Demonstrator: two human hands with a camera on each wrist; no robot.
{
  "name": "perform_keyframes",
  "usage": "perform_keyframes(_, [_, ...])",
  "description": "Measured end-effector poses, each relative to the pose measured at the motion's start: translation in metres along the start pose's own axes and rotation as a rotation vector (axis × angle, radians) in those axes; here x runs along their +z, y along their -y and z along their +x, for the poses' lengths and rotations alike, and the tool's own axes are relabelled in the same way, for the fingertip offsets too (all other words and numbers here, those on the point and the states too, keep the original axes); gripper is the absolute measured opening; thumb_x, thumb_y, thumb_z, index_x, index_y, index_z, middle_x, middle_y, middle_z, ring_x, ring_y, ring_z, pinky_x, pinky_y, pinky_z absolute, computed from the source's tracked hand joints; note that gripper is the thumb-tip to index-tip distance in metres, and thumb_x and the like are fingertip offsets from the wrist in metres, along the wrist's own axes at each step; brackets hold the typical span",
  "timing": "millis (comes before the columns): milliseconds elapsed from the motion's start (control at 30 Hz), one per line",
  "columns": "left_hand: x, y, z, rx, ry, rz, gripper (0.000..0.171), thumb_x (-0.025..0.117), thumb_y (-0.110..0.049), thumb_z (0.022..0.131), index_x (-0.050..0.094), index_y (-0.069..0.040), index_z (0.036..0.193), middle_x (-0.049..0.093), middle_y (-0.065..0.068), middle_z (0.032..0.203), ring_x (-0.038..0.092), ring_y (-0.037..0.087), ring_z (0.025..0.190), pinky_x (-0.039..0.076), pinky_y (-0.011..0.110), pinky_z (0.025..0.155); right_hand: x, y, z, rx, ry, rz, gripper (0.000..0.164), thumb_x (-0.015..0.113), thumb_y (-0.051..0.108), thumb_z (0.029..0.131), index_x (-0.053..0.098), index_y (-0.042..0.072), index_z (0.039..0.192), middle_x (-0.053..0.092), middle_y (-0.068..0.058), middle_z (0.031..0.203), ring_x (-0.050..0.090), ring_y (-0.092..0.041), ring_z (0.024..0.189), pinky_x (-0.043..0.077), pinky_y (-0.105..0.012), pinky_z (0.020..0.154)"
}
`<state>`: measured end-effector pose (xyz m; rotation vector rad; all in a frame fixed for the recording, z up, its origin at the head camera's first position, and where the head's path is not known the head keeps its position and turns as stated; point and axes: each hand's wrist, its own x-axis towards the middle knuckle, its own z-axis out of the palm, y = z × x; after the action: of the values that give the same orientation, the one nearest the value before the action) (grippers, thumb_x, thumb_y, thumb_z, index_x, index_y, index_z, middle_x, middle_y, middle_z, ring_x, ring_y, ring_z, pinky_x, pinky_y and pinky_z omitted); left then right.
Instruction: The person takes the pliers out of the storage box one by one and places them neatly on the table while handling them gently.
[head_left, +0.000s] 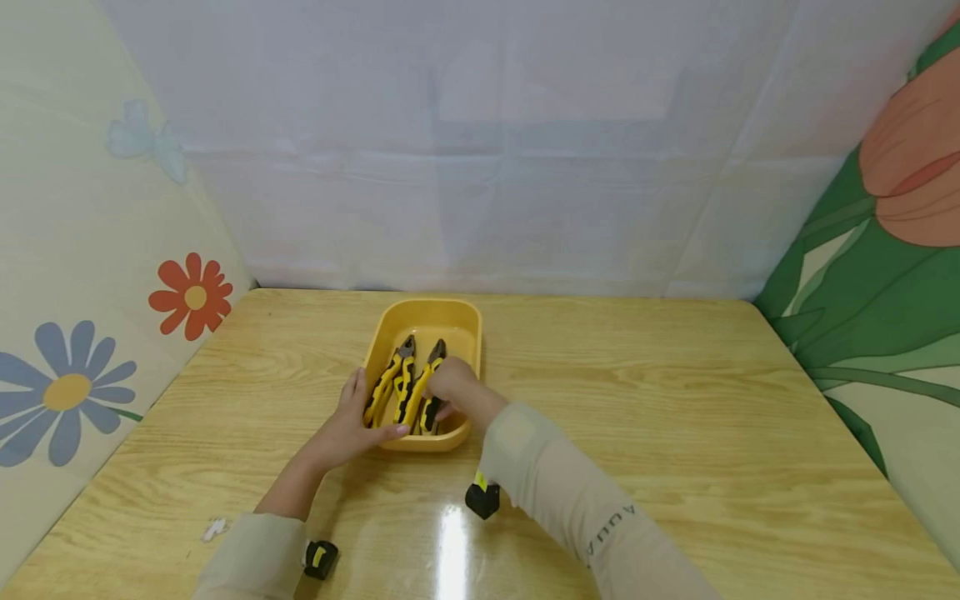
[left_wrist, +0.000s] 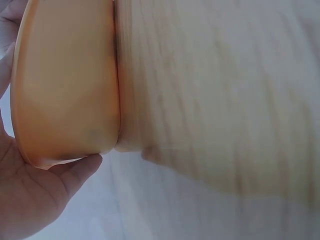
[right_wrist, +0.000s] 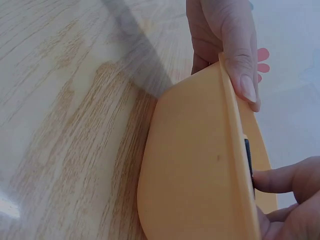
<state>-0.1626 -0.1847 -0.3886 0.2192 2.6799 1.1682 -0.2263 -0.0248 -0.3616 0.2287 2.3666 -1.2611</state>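
Observation:
A yellow plastic tray (head_left: 442, 315) stands on the wooden table. Inside it lie two pairs of pliers with yellow and black handles, the left pair (head_left: 384, 387) and the right pair (head_left: 412, 398), jaws toward the far end. My left hand (head_left: 352, 429) grips the tray's near left corner, its thumb over the rim and its fingers along the outer side. Reaching into the tray, my right hand (head_left: 454, 383) holds the right pliers by a handle. In the right wrist view a dark handle edge (right_wrist: 248, 152) shows beside its thumb; the tray wall hides most of the grip.
Small black blocks with yellow marks sit by the left sleeve (head_left: 320, 560) and right sleeve (head_left: 482, 498). A white patch (head_left: 214, 529) marks the table (head_left: 637, 400) at front left. A pale cloth (head_left: 525, 167) hangs behind, with flower-printed panels at both sides.

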Motion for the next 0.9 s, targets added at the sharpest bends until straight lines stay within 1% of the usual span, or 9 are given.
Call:
perform_keyframes(167, [0.0000,0.0004,-0.0008,0.012,-0.003,-0.017,0.110,0.064,-0.045,0.072,-0.019,-0.009,0.134,-0.018,0.019,0.139,-0.002,0.042,0.124,0.012,0.056,0.095,0.0002,0.0001,-0.0012,-0.011,0.009,-0.019,0.021,0.059,-0.004,0.077,0.053,-0.011,0.096,0.051,-0.016,0.087,0.057,-0.026,0.050,0.049,-0.030,0.044])
perform_keyframes(433, [-0.0007,-0.0037,-0.0028,-0.012,0.007,-0.030,0.110,0.065,-0.045,0.072,-0.017,-0.007,0.135,-0.019,0.018,0.139,-0.004,0.041,0.125,0.011,0.055,0.095,-0.0014,-0.0001,-0.0073,-0.017,-0.009,-0.011,0.028,0.058,-0.002,0.078,0.051,-0.011,0.104,0.052,-0.018,0.096,0.057,-0.024,0.050,0.049,-0.029,0.045])
perform_keyframes(600, [-0.0002,-0.0028,-0.0017,-0.010,0.001,-0.032,0.111,0.065,-0.045,0.072,-0.017,-0.006,0.135,-0.019,0.018,0.139,-0.004,0.041,0.124,0.011,0.056,0.095,-0.0027,-0.0018,-0.0086,-0.034,-0.037,-0.001,0.028,0.061,-0.001,0.077,0.051,-0.011,0.102,0.053,-0.022,0.097,0.058,-0.024,0.047,0.049,-0.028,0.045])
perform_keyframes(667, [0.0003,-0.0025,-0.0012,-0.014,-0.002,-0.034,0.110,0.065,-0.046,0.071,-0.016,-0.006,0.135,-0.019,0.018,0.139,-0.004,0.040,0.125,0.011,0.055,0.096,-0.0030,-0.0030,-0.0080,-0.036,-0.048,0.013,0.030,0.062,0.000,0.077,0.051,-0.012,0.102,0.053,-0.023,0.098,0.058,-0.023,0.045,0.048,-0.027,0.045])
perform_keyframes(767, [0.0010,-0.0016,-0.0004,-0.020,-0.003,-0.033,0.110,0.065,-0.046,0.071,-0.016,-0.006,0.136,-0.019,0.017,0.139,-0.003,0.039,0.125,0.012,0.055,0.096,-0.0032,-0.0049,-0.0064,-0.039,-0.067,0.063,0.035,0.063,0.000,0.076,0.050,-0.012,0.105,0.052,-0.024,0.101,0.057,-0.022,0.044,0.048,-0.026,0.043])
perform_keyframes(900, [0.0012,-0.0011,-0.0005,-0.025,-0.002,-0.029,0.110,0.065,-0.045,0.072,-0.016,-0.006,0.135,-0.019,0.017,0.139,-0.004,0.040,0.125,0.011,0.055,0.096,-0.0058,-0.0071,-0.0054,-0.046,-0.073,0.114,0.036,0.065,0.001,0.075,0.050,-0.011,0.106,0.054,-0.022,0.096,0.057,-0.022,0.044,0.047,-0.024,0.042])
